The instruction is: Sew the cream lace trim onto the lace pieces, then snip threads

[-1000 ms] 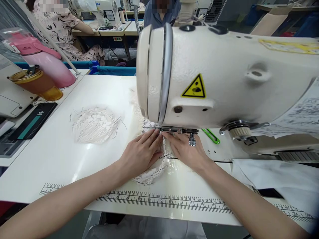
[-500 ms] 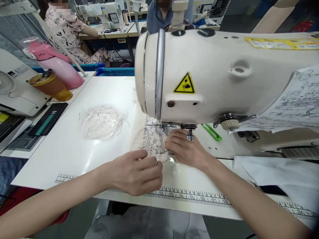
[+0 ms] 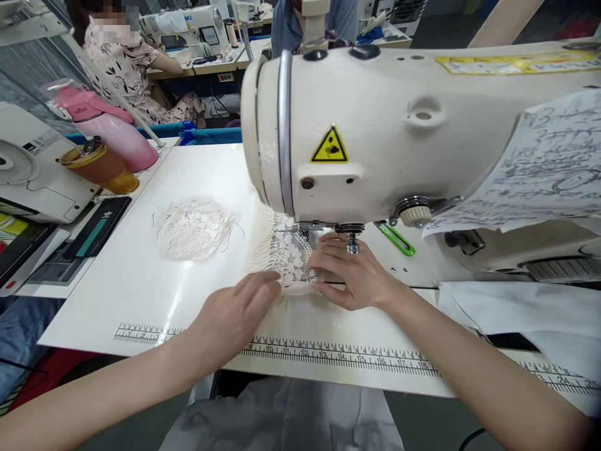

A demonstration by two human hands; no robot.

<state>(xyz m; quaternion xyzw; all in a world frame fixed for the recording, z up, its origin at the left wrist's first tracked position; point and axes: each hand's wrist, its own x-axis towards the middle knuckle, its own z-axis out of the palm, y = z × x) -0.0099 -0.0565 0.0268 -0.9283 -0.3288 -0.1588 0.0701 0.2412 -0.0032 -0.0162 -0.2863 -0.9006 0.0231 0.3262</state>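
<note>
A cream sewing machine (image 3: 366, 131) spans the upper right. Under its needle area lies a strip of white fringed lace (image 3: 288, 254). My left hand (image 3: 241, 310) has its fingers pressed together on the lace's near left edge. My right hand (image 3: 350, 269) rests on the right side of the lace, close to the presser foot, with thumb and fingers apart. A round bundle of lace (image 3: 195, 230) with loose threads lies on the white table to the left. The needle itself is hard to make out.
A green thread snipper (image 3: 397, 238) lies behind my right hand. White cloth (image 3: 507, 313) covers a dark object at right. A pink bottle (image 3: 106, 128), an amber cup (image 3: 101, 166) and a dark case (image 3: 101, 227) stand or lie at left. Two people sit beyond.
My left hand has moved left and slightly up to the lace's near edge, its curled fingers now reaching forward. My right thumb has spread from the fingers. The camera view has shifted slightly.
</note>
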